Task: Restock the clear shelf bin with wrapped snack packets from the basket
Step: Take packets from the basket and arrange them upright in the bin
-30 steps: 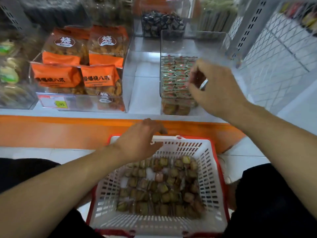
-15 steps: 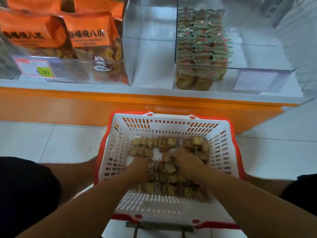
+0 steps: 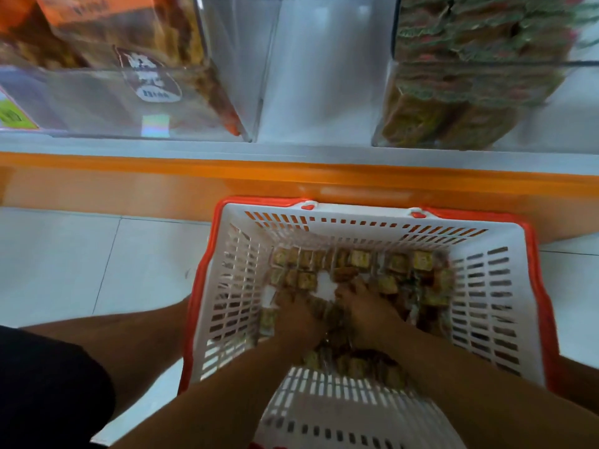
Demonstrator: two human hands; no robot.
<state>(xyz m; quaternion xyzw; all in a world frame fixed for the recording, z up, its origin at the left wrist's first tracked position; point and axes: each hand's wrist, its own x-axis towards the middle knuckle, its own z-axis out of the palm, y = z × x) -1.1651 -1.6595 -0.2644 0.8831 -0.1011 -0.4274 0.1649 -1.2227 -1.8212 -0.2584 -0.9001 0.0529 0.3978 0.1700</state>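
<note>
My fingers are buried in the loose heap of small square brown-and-green wrapped snack packets (image 3: pixel 359 259); left hand (image 3: pixel 296 314) and right hand (image 3: pixel 364 304) lie side by side, curled down, though I cannot tell whether either has closed on any. The packets look light, crinkly and slippery, so I'd scoop handfuls from beneath. They fill the white slotted red-rimmed plastic basket (image 3: pixel 486 286) at six o'clock, with the clear plastic shelf bin (image 3: pixel 382 102) at one o'clock.

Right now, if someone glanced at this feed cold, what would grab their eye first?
Probably the white slotted plastic basket with the orange-red rim on the floor at centre, with the left hand and right hand both down among the small brown wrapped snack packets. Behind it runs the orange shelf edge, and at upper right stands the clear shelf bin stacked with green-and-red wrapped packets.
</note>
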